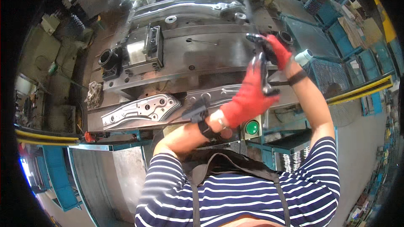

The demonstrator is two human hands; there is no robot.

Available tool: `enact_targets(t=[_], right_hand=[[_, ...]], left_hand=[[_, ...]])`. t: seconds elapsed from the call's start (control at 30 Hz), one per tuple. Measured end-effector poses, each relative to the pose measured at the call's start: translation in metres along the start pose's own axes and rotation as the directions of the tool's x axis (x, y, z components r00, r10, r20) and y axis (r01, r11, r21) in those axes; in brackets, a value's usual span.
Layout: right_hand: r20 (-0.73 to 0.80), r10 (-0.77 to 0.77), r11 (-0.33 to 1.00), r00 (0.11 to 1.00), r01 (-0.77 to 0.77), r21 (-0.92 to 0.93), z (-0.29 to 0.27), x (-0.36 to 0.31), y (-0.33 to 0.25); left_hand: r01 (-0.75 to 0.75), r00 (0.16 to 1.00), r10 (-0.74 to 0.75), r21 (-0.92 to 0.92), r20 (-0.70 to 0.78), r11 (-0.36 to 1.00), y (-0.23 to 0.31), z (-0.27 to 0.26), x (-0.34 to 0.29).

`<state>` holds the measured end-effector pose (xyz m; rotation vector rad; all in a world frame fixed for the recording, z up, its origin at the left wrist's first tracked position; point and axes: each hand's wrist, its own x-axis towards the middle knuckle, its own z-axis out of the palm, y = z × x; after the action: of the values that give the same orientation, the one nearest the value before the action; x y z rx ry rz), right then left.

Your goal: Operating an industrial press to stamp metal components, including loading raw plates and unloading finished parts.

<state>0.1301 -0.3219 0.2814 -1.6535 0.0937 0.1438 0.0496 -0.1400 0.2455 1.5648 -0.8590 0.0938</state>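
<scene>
1. Nearest the lens: striped navy-and-white shirt (240,197) with dark apron straps, both forearms rising from it toward the press.
2. Left hand (248,96), red glove, raised over the die's front edge, fingers extended and close together, pressed against a dark narrow part (264,73) standing roughly upright — true grip cannot be told.
3. Right hand (277,50), red glove, higher and further back, fingers curled around the upper end of the same dark part — blurred.
4. The part sits between both hands, above the right side of the die block (202,54).
5. Below the left wrist: green round button (251,127) on the bench front.
6. Left of the hands, well apart: pressed sheet-metal bracket (141,110) with holes, lying flat on the lower plate.
7. Far right: blue wire-mesh bins (332,71).
</scene>
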Motion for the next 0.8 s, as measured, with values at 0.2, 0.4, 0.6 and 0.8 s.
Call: enact_targets(t=[0.2, 0.4, 0.6, 0.8], right_hand=[[-0.165, 0.08, 0.96, 0.983, -0.031, 0.28, -0.007, 0.025, -0.008], [0.101, -0.021, 0.962, 0.995, -0.007, 0.271, -0.049, 0.085, 0.04], [-0.037, -0.482, 0.856, 0.875, 0.461, -0.234, -0.06, 0.091, 0.076], [0.055, -0.185, 0.921, 0.981, 0.154, 0.358, -0.041, 0.06, 0.048]], left_hand=[[0.337, 0.938, -0.331, -0.044, 0.105, 0.941, 0.01, -0.009, 0.077], [0.144, 0.977, -0.126, 0.094, -0.17, 0.985, -0.023, 0.027, 0.051], [0.188, 0.982, -0.176, 0.255, -0.07, 0.948, -0.027, 0.045, 0.032], [0.096, 0.992, -0.126, 0.492, 0.028, 0.865, -0.054, -0.045, 0.11]])
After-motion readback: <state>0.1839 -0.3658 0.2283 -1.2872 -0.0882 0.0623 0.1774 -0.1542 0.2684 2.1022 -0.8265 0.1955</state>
